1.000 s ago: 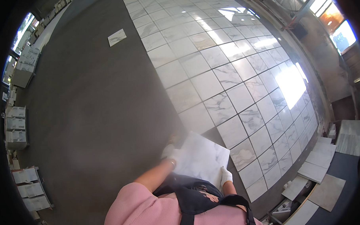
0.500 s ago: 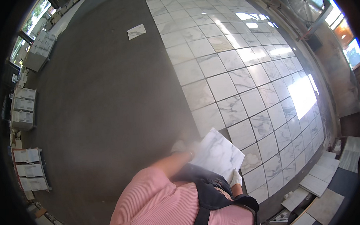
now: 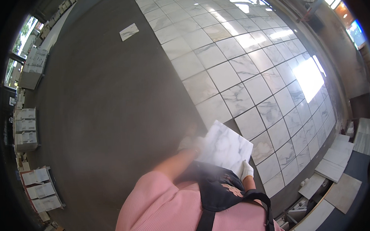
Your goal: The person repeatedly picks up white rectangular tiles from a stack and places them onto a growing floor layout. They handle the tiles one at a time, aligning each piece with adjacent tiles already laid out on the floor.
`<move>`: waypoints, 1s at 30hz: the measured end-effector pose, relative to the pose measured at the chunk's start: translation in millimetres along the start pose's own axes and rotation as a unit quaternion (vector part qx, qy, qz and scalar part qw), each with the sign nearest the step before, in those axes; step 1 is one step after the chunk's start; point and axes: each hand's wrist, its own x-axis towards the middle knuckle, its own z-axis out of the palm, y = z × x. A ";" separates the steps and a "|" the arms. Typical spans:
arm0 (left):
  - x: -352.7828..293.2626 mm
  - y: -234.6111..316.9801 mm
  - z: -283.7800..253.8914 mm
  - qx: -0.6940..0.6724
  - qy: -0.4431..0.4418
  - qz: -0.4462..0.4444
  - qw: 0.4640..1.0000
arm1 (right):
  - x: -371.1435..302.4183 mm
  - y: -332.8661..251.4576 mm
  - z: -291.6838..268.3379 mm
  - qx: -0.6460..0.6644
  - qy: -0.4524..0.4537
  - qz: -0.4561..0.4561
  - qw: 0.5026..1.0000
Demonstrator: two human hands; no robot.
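A square white marble tile point(image 3: 227, 148) with grey veins is held in front of my body, turned at an angle to the laid tiles point(image 3: 233, 99). My right hand point(image 3: 247, 169), in a white glove, grips its near right edge. At the tile's left edge is my left hand point(image 3: 190, 143), also gloved and closed on it; a hazy patch blurs its fingers. Just beyond the held tile, a strip of dark floor point(image 3: 234, 128) shows beside the laid tiles. A dark apron point(image 3: 220, 187) partly hides the tile's near side.
Dark grey floor point(image 3: 106, 89) spreads to the left, with one loose tile point(image 3: 129, 32) lying far off. Stacked boxes point(image 3: 26, 131) line the left side. Tile pieces point(image 3: 335, 157) and boards lie at the lower right, near a wall point(image 3: 333, 41).
The view has shifted, and the floor grid sits differently in it. Both hands still hold the marble tile, which stays close to the same gap.
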 end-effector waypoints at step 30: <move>51.4 -51.3 9.0 0.046 -0.029 0.035 0.998 | -0.5 -15.8 37.1 -0.021 -0.014 0.030 0.999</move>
